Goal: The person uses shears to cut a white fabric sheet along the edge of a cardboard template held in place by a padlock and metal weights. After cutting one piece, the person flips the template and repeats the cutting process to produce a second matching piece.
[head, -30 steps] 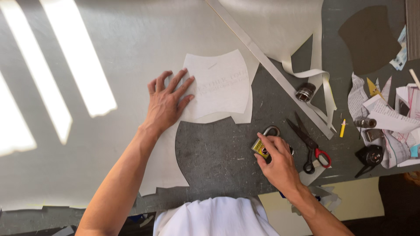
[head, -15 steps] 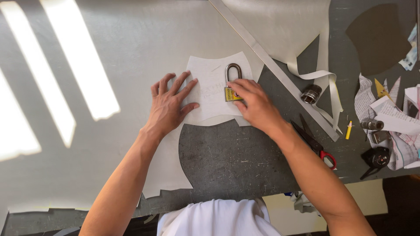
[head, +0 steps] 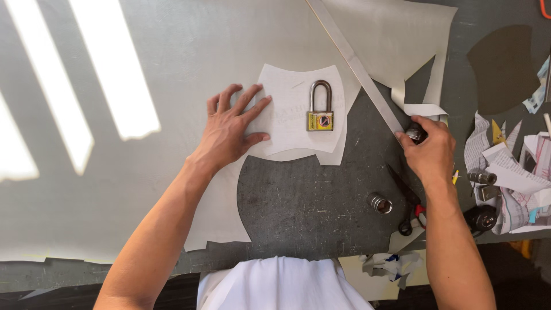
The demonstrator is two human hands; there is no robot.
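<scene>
**Padlock set down; right hand on socket**

Moved: the right hand [head: 433, 150] has left the padlock [head: 320, 109] and now closes around a small metal socket [head: 415, 134] beside the long strip [head: 359, 69]. The padlock lies free on the white pattern [head: 293, 117], weighting it. Unchanged: the left hand [head: 232, 127], fingers spread flat, presses the pattern's left edge onto the grey sheet [head: 172, 57]. Nearby: second socket [head: 380, 203], scissors [head: 408, 204], dark table [head: 310, 206].

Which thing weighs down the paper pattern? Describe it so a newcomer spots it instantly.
Start at the large pale grey sheet covering the dark worktable. On it lies a white curved paper pattern, pressed by the left hand. The brass padlock with a steel shackle rests there, the only metal thing on it.
</scene>
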